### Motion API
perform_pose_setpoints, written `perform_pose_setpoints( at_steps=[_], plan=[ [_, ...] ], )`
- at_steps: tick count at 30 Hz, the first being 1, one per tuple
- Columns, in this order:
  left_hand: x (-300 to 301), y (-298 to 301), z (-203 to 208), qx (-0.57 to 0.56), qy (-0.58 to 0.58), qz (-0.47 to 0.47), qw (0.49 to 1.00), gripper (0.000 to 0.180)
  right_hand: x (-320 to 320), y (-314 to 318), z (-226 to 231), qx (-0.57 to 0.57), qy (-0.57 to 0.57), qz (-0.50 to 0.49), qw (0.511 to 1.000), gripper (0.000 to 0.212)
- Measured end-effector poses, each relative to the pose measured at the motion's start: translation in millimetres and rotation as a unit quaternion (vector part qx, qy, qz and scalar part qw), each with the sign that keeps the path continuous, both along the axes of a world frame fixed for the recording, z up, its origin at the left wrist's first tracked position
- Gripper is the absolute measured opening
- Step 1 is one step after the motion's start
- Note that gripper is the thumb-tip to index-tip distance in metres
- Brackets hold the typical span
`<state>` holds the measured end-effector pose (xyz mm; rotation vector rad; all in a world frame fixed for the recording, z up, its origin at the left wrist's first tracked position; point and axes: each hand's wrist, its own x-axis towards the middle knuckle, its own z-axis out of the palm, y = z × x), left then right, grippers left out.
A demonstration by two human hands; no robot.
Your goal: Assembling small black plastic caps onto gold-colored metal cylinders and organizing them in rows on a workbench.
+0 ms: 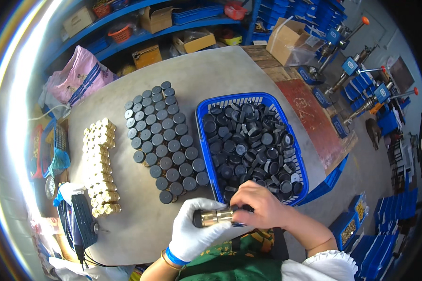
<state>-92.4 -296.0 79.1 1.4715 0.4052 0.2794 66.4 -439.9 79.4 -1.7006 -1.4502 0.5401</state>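
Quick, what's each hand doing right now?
Left hand: gloved, closed around a brass cylinder.
Right hand: bare, fingers closed on a black cap at the cylinder's end.

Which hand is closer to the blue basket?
Right. The bare right hand overlaps the blue basket at its near rim; the gloved left hand is lower, over the table.

Your left hand [192,232] wore a white glove — blue-cuffed, with a thin bangle behind it. Your right hand [262,206] was bare — its sleeve white and gathered.
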Motion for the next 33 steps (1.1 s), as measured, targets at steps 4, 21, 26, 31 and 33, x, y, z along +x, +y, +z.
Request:
perform_pose_setpoints(
  at_steps=[4,21,26,31,33],
  plan=[
    [-5,8,3,0.208,-0.104,-0.02,0.972,0.05,0,9,-1,-0.16,0.242,0.01,0.957,0.035],
    [7,141,-99,0.411,0.169,0.259,0.858,0.072,75,-10,-27,-0.211,-0.232,-0.227,0.922,0.032],
    [-2,173,-96,0.478,0.177,0.188,0.839,0.06,75,-9,-7,-0.251,-0.149,-0.257,0.921,0.033],
    [26,257,-87,0.636,0.226,0.325,0.663,0.069,68,-1,5,-0.154,-0.077,-0.268,0.948,0.041],
    [38,266,-64,0.654,0.358,0.262,0.613,0.082,63,-1,9,-0.128,-0.062,-0.261,0.955,0.042]
  ],
)
